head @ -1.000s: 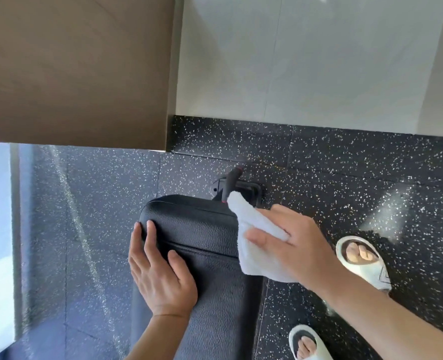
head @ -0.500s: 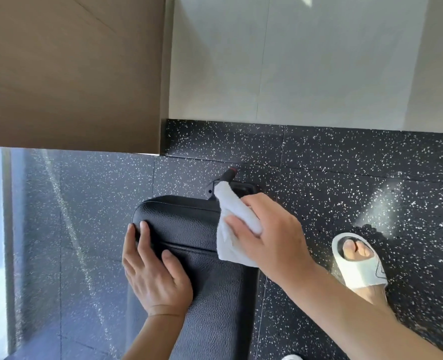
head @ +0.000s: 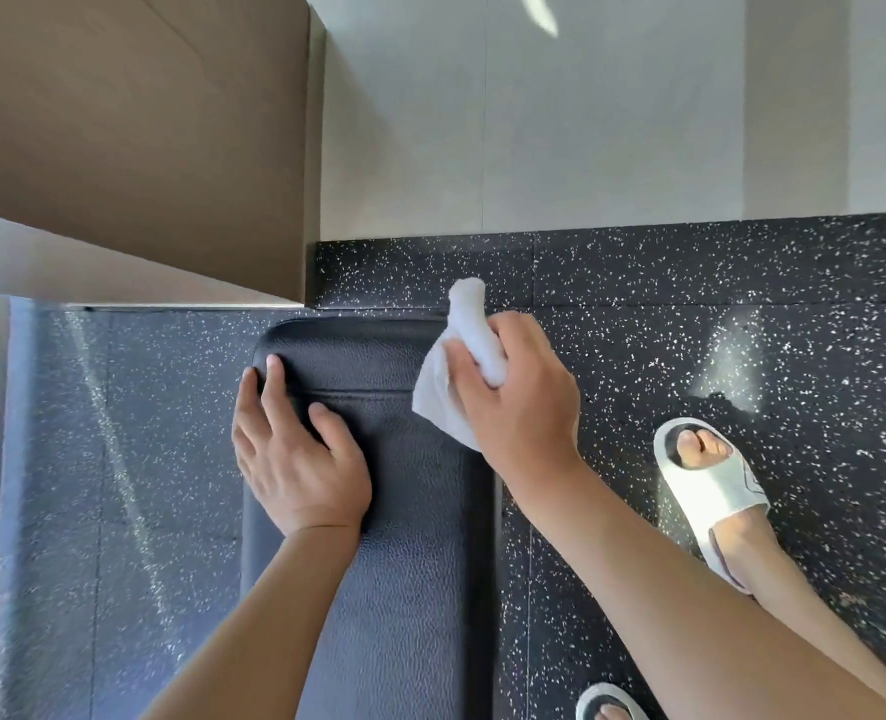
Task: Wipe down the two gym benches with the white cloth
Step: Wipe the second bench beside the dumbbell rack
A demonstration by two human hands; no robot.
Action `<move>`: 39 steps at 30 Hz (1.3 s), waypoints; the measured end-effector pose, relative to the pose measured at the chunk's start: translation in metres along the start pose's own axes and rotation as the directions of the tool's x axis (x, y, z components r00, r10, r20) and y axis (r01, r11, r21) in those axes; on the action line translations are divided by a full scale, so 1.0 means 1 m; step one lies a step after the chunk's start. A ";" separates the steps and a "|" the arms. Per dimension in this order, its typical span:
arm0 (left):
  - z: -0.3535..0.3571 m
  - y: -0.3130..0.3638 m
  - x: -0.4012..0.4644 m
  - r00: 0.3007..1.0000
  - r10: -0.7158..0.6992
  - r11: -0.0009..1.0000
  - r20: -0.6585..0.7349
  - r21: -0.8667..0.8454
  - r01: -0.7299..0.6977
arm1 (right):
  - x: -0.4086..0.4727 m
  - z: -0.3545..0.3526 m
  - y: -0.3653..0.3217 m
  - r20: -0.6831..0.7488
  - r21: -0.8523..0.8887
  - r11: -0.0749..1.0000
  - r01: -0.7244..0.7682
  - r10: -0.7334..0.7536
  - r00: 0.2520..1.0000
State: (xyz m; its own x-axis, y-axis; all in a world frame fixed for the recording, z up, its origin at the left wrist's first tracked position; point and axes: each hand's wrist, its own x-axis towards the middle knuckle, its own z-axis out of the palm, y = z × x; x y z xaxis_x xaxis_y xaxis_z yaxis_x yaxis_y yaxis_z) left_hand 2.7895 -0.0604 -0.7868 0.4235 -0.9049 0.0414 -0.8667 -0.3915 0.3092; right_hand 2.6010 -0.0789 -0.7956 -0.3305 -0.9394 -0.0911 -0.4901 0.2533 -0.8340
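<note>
With left hand (head: pixel 295 459) flat and bracing the black gym bench (head: pixel 410 589), keep right-hand (head: pixel 524 407) grip clamped on white cloth (head: pixel 446 402) at the far right corner; wipe in overlapping strokes.

A bench (head: pixel 410 511) runs from 6 o'clock toward centre across the floor (head: pixel 690 324). The left hand (head: pixel 295 459) lies flat on its 9 o'clock edge; the right hand (head: pixel 524 407) holds a cloth (head: pixel 451 392) on its 3 o'clock corner. One sandalled foot (head: pixel 711 485) stands at 4 o'clock, another (head: pixel 610 706) at 5. A wall (head: pixel 534 122) rises at 12, a panel (head: pixel 129 137) at 10.
</note>
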 end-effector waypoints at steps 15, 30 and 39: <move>-0.040 -0.054 -0.130 0.941 0.280 0.956 0.190 0.036 -0.292 | -0.143 -0.016 0.022 0.133 0.213 0.936 -0.281 0.257 0.957; -0.027 -0.069 -0.146 0.960 0.259 0.959 0.105 0.090 -0.268 | -0.190 -0.013 0.039 0.147 0.350 0.885 -0.306 0.270 0.951; -0.027 -0.070 -0.146 0.956 0.282 0.952 0.086 0.099 -0.290 | -0.110 -0.005 0.038 0.103 0.335 0.922 -0.196 0.171 0.980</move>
State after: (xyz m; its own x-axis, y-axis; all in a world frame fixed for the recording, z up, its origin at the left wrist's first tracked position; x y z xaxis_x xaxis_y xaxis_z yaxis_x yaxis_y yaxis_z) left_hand 2.7949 0.1035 -0.7892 0.1375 -0.9895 0.0456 -0.9739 -0.1267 0.1884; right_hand 2.6144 0.0355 -0.8144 -0.3245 -0.9011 -0.2876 -0.1166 0.3399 -0.9332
